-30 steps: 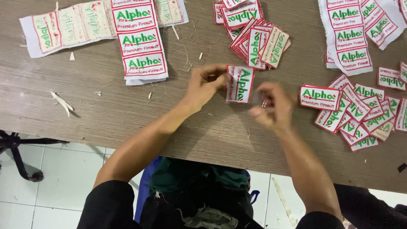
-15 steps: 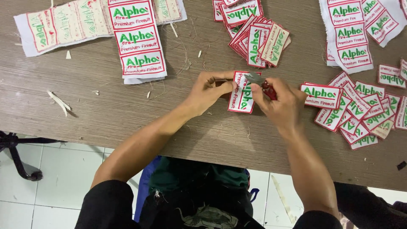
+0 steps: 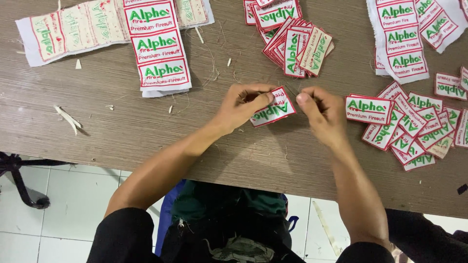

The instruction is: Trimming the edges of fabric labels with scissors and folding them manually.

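Presently, item: one embroidered patch [image 3: 273, 108], white with red border and green lettering, pinched at its left edge by the left hand [image 3: 240, 104], just above the wooden table [image 3: 122, 126]. Right hand [image 3: 321, 112]: fingertips closed at the patch's right corner; contents indiscernible. Step, judged: trimming loose threads. Next calls for steady, fine edge work. Loose pile of patches [image 3: 409, 129] right of patch.

Brown wood-grain table [image 3: 122, 131]; white tiled floor [image 3: 73, 204] below; black chair base [image 3: 22, 180].
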